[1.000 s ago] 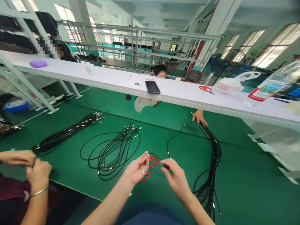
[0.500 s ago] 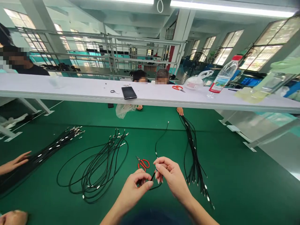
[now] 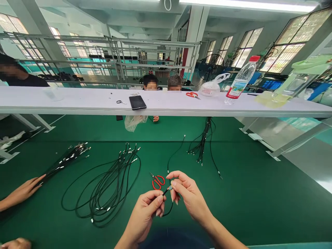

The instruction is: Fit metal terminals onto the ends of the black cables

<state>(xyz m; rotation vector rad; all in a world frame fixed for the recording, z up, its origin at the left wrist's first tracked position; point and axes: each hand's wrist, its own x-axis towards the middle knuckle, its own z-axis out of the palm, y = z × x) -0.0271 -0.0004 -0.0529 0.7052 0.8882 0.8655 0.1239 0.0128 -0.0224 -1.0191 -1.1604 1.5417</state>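
On the white shelf sit a red-capped bottle and a plastic bag (contents too blurred to tell); over the green table, the left hand pinches a black cable, the right hand its connector end.

1 black cable, loosely curved

Both hands pinched, close together
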